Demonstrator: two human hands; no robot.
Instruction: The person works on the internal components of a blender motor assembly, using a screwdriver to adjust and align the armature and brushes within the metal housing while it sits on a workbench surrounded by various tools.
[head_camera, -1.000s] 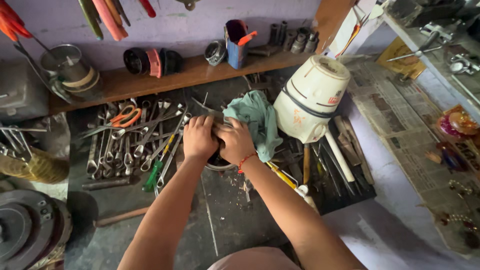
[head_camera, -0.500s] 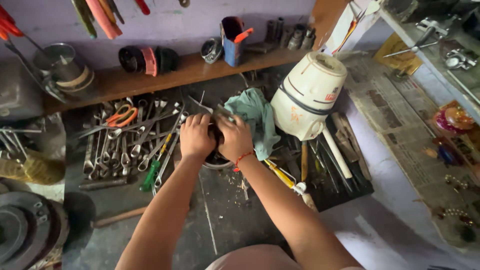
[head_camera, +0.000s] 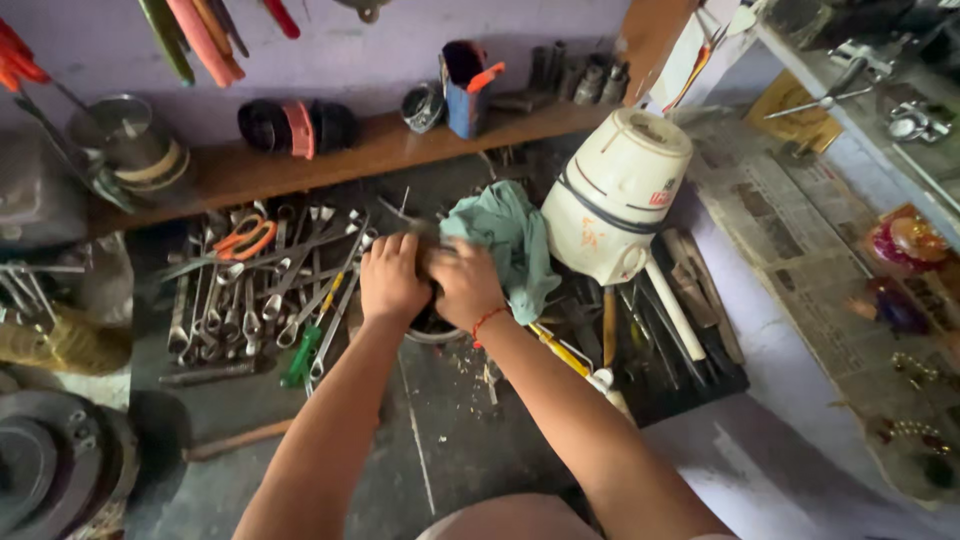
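Head view: two hands (head_camera: 430, 282) on one metal bowl (head_camera: 436, 330).

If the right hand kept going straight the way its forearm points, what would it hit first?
Probably the green cloth, bunched just beyond the right hand and seemingly touching its knuckles. Behind that lies the wooden shelf; depth is hard to judge.

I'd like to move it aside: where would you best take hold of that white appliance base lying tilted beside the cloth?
Probably the white appliance base by its wide lower rim, from the right: it leans with its narrow top away, and the green cloth crowds its left.
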